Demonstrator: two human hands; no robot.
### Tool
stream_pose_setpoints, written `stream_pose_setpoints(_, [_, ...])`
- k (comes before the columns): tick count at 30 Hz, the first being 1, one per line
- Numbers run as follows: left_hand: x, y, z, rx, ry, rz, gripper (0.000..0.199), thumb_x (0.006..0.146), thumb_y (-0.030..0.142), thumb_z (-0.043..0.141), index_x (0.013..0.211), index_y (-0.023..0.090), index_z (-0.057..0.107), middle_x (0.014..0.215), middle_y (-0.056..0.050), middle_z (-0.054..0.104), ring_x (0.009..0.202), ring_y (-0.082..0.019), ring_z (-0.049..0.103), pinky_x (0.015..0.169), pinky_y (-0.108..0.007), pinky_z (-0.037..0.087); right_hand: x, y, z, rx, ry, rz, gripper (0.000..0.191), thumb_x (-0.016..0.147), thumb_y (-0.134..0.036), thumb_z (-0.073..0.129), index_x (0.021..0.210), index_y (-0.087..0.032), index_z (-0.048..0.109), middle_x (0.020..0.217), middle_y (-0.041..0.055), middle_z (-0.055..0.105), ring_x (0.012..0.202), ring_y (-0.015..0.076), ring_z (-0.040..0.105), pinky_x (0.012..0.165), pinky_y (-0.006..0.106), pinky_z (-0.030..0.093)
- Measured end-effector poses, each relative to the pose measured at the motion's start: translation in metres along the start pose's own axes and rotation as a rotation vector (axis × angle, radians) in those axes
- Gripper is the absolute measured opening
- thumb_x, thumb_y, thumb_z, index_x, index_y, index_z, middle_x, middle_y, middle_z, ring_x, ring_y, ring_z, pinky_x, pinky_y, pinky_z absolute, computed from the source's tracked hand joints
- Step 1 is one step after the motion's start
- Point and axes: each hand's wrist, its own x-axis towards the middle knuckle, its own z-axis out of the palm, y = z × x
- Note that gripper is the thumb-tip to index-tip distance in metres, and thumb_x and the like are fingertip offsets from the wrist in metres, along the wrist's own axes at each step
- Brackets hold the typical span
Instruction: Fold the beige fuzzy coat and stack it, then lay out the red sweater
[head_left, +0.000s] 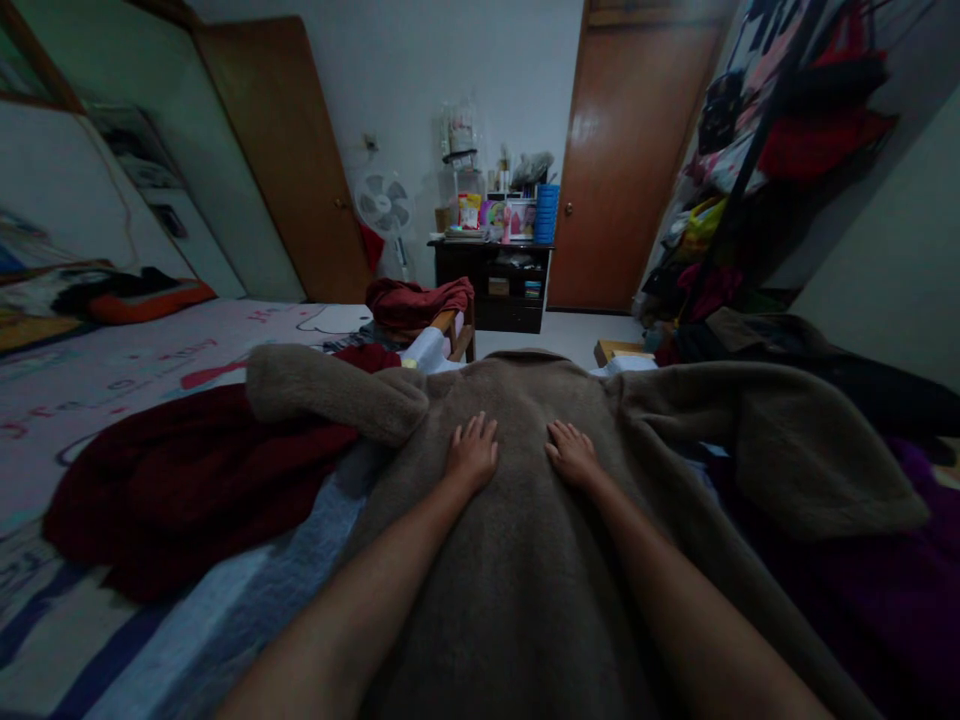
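A brown fleecy coat (517,560) lies spread in front of me, its collar at the far end and its sleeves out to both sides. Flat on its upper left part rests my left hand (474,452), fingers stretched out and holding nothing. My right hand (572,453) lies on the upper right part, palm down, with its fingers extended. The coat's left sleeve (330,385) lies partly over a dark red garment (202,470). To the right, the other sleeve (817,450) reaches across onto purple cloth (862,600).
A patterned bed cover (135,360) extends on the left. Beyond the coat are a red cloth (420,302) on a wooden chair, a white fan (384,203) and a black cabinet (487,285) holding several items. Bags and clothes (810,120) hang at the right.
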Motion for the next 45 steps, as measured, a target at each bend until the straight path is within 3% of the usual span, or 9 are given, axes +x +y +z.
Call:
stream_pose_setpoints(3, [-0.009,0.017,-0.002,-0.085,-0.046,0.147,0.046,0.098,0.03,0.033,0.141,0.02,0.044,0.154,-0.008,0.037,0.141,-0.02,0.033,0.116,-0.04,0.027,-0.016,-0.013,0.002,0.045,0.014,0.001,0.055,0.097,-0.039,0.036,0.147,-0.017,0.037,0.158,0.0084,0.028,0.145,0.0289,0.023,0.114,0.05,0.022])
stream_pose_setpoints(9, [-0.048,0.051,-0.008,-0.044,-0.119,0.104,0.051,0.098,0.046,0.03,0.146,0.03,0.038,0.155,-0.004,0.035,0.143,-0.027,0.028,0.113,-0.057,0.024,-0.045,-0.019,0.013,0.038,0.094,-0.087,0.054,0.098,-0.044,0.032,0.146,-0.021,0.039,0.156,0.0068,0.031,0.144,0.0219,0.025,0.116,0.043,0.018])
stream_pose_setpoints(18, [-0.079,0.031,-0.03,0.001,-0.29,-0.118,0.069,0.087,0.07,0.034,0.15,0.04,0.028,0.161,-0.007,0.019,0.145,-0.044,0.013,0.108,-0.068,0.018,-0.065,0.031,-0.007,-0.097,0.057,0.082,0.06,0.097,-0.052,0.031,0.149,-0.023,0.035,0.158,0.0071,0.026,0.146,0.0249,0.02,0.115,0.047,0.018])
stream_pose_setpoints(24, [-0.082,0.033,-0.033,0.01,-0.295,-0.138,0.071,0.087,0.071,0.032,0.15,0.04,0.027,0.162,-0.008,0.017,0.145,-0.044,0.014,0.107,-0.07,0.017,-0.082,0.037,-0.006,-0.103,0.023,0.262,0.066,0.094,-0.059,0.031,0.151,-0.026,0.031,0.16,0.0138,0.02,0.145,0.0336,0.019,0.112,0.055,0.017])
stream_pose_setpoints(29, [-0.085,0.034,-0.033,0.04,-0.241,-0.117,0.068,0.089,0.068,0.033,0.149,0.037,0.031,0.16,-0.009,0.022,0.144,-0.044,0.018,0.107,-0.069,0.019,-0.103,0.033,-0.001,-0.093,0.067,0.288,0.064,0.093,-0.054,0.037,0.149,-0.023,0.036,0.158,0.0171,0.024,0.143,0.0375,0.022,0.11,0.058,0.019])
stream_pose_setpoints(32, [-0.085,0.041,-0.035,0.043,-0.212,0.009,0.057,0.094,0.051,0.036,0.148,0.034,0.036,0.159,-0.007,0.027,0.145,-0.038,0.019,0.111,-0.066,0.016,-0.113,0.022,0.002,-0.084,0.097,0.227,0.059,0.092,-0.043,0.043,0.146,-0.018,0.04,0.157,0.0161,0.028,0.144,0.0347,0.022,0.112,0.055,0.02])
stream_pose_setpoints(35, [-0.089,0.055,-0.034,-0.027,-0.202,0.205,0.05,0.097,0.03,0.032,0.147,0.03,0.038,0.157,-0.002,0.033,0.145,-0.024,0.024,0.117,-0.05,0.018,-0.122,0.006,0.007,-0.039,0.129,0.043,0.054,0.094,-0.037,0.041,0.145,-0.02,0.04,0.157,0.0098,0.03,0.144,0.0258,0.024,0.114,0.047,0.021])
stream_pose_setpoints(38, [-0.099,0.068,-0.03,-0.098,-0.189,0.217,0.05,0.099,0.035,0.028,0.147,0.025,0.038,0.154,-0.004,0.038,0.142,-0.02,0.032,0.116,-0.04,0.026,-0.134,-0.007,0.015,-0.03,0.127,-0.085,0.05,0.098,-0.04,0.034,0.144,-0.024,0.042,0.154,0.0054,0.036,0.143,0.0236,0.028,0.115,0.046,0.02])
stream_pose_setpoints(45, [-0.127,0.071,-0.031,-0.068,-0.189,0.224,0.056,0.099,0.05,0.03,0.149,0.026,0.034,0.156,-0.007,0.033,0.144,-0.026,0.026,0.116,-0.043,0.023,-0.157,-0.009,0.016,-0.074,0.123,-0.123,0.051,0.098,-0.038,0.033,0.145,-0.021,0.041,0.154,0.0048,0.036,0.143,0.0249,0.028,0.116,0.045,0.019])
